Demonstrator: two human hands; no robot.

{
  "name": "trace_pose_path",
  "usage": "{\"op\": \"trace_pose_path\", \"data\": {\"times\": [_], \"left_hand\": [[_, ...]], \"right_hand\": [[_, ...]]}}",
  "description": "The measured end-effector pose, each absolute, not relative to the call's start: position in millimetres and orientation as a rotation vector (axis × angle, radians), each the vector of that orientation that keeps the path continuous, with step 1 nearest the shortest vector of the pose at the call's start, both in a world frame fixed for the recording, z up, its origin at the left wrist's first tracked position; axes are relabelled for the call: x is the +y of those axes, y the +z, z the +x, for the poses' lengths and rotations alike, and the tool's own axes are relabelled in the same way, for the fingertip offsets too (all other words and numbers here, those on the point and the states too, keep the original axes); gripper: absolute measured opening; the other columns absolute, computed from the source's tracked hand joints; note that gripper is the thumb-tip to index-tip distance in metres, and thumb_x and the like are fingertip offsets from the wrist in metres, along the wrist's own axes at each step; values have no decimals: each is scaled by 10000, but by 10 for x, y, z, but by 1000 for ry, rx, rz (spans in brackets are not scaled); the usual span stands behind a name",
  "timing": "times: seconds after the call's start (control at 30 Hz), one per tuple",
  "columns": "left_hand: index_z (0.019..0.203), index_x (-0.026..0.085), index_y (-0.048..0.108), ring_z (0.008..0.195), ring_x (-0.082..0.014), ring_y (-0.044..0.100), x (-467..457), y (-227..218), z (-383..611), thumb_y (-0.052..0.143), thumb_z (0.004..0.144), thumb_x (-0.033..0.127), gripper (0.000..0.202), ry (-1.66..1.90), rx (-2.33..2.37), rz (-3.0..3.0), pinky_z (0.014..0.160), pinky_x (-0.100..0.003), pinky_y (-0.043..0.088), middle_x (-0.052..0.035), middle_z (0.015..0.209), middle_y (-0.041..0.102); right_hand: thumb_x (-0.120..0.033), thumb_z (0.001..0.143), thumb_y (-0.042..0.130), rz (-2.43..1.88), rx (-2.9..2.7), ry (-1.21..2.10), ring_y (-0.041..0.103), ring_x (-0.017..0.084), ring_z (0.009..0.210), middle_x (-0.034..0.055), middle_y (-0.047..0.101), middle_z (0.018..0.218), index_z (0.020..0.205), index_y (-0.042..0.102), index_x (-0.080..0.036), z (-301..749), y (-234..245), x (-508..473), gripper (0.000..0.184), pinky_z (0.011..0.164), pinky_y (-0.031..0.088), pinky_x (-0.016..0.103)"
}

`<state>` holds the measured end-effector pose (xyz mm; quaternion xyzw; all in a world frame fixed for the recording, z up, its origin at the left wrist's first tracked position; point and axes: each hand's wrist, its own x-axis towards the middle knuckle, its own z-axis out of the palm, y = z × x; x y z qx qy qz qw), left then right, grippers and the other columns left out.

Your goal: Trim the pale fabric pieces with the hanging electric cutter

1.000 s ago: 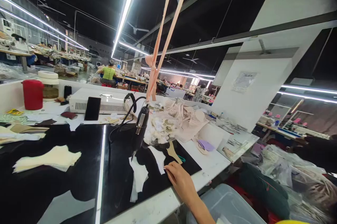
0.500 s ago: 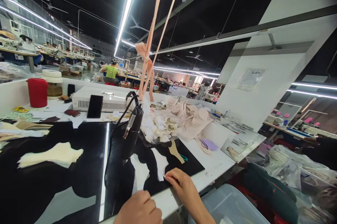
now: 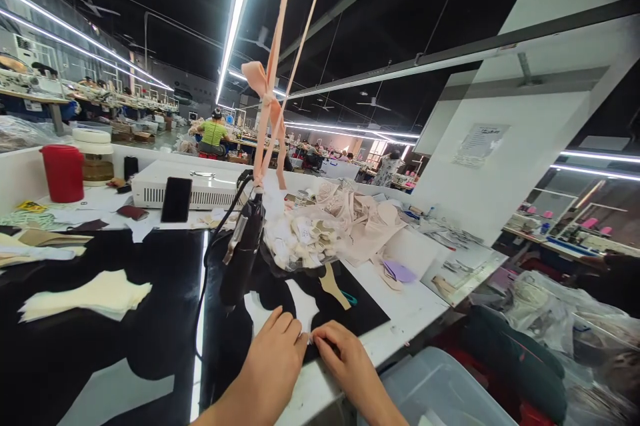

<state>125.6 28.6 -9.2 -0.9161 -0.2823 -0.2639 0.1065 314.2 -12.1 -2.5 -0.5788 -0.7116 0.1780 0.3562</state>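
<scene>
My left hand (image 3: 273, 356) and my right hand (image 3: 343, 356) meet fingertip to fingertip at the near edge of a black mat (image 3: 150, 339). Both pinch the lower edge of a white fabric piece (image 3: 305, 303) lying on the mat. Just behind them a black hand-held tool (image 3: 243, 253) hangs tilted from a peach ribbon (image 3: 267, 106), its cable trailing over the mat. A clear bag of small cream pieces (image 3: 300, 239) lies behind the tool.
A stack of cream fabric shapes (image 3: 87, 296) lies on the mat at left. Behind are a white box unit (image 3: 200, 189), a black phone (image 3: 175, 199) and a red container (image 3: 63, 173). Beige garments (image 3: 365, 216) pile at right. A clear bin (image 3: 440, 393) sits below the table edge. A person in green (image 3: 214, 135) sits far off.
My left hand came into view and moved up to meet my right hand at the white fabric piece. The hanging tool swung left.
</scene>
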Motion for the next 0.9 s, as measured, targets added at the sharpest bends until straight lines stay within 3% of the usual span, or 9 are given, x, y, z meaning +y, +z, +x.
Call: {"op": "trace_pose_path", "data": {"times": [0.23, 0.37, 0.47, 0.57, 0.77, 0.9], "left_hand": [[853, 186, 687, 885, -210, 623, 319, -194, 1250, 597, 921, 100, 141, -863, -822, -2696, 1077, -443, 439, -14, 862, 655], [849, 199, 688, 916, -207, 629, 355, -230, 1251, 631, 932, 157, 109, -907, -817, -2701, 1094, -451, 424, -1, 878, 662], [897, 197, 696, 1011, -215, 634, 367, -223, 1246, 658, 939, 191, 57, -911, -791, -2722, 1129, -468, 387, -5, 981, 699], [968, 191, 700, 1124, -230, 629, 367, -202, 1245, 668, 949, 193, 37, -886, -790, -2794, 1156, -485, 350, -25, 1092, 728], [1013, 170, 705, 1176, -264, 641, 378, -151, 1247, 674, 939, 164, 80, -862, -835, -2930, 1174, -523, 320, -63, 1120, 751], [1097, 195, 691, 1174, -253, 634, 276, 16, 1142, 607, 964, 158, 161, -970, -874, -3020, 1178, -521, 319, -68, 1154, 735]], "right_hand": [[-352, 869, 629, -1455, -1560, 540, 571, 183, 716, 25, 662, 787, 796, 726, -207, 3216, -1, -5, 189, 653, 384, 299], [-511, 797, 707, -1380, -1284, 693, 468, 121, 524, -18, 589, 645, 812, 736, -187, 3272, 77, 172, 325, 512, 365, 262], [-581, 734, 767, -1272, -1074, 796, 509, 114, 547, 8, 651, 744, 841, 731, -179, 3277, 188, 280, 418, 454, 379, 227], [-549, 703, 830, -1151, -917, 862, 604, 135, 683, 57, 728, 932, 866, 726, -181, 3254, 346, 348, 416, 488, 449, 209], [-464, 635, 907, -1013, -782, 916, 644, 144, 702, 50, 763, 968, 852, 703, -203, 3208, 716, 309, 396, 516, 513, 220], [-426, 660, 909, -976, -815, 984, 621, 140, 690, 58, 752, 970, 855, 703, -193, 3086, 871, 57, 368, 500, 489, 215]]}}
